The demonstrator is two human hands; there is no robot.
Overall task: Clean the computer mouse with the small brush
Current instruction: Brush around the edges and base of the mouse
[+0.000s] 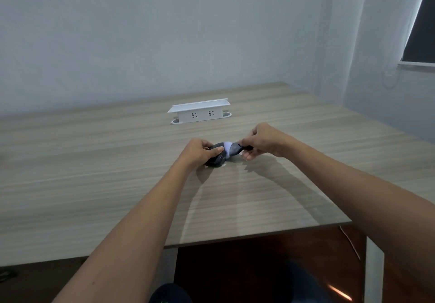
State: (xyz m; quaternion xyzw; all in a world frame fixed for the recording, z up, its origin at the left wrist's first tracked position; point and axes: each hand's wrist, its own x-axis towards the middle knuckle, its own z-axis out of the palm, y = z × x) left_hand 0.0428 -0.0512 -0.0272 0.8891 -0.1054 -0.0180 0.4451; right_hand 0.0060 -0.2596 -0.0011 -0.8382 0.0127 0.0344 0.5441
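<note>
A dark computer mouse [214,159] rests on the wooden table [94,173] near its middle. My left hand [200,150] grips the mouse from the left, thumb on top. My right hand [263,141] pinches the dark handle of a small brush [234,149]. The brush's grey and white head lies against the mouse's right end. Most of the handle is hidden inside my fingers.
A white pop-up socket box [200,111] stands on the table behind my hands. The table's front edge [259,234] runs close to my body, with a thin cable [350,243] hanging below its right corner. A wall rises behind and a window is at the right.
</note>
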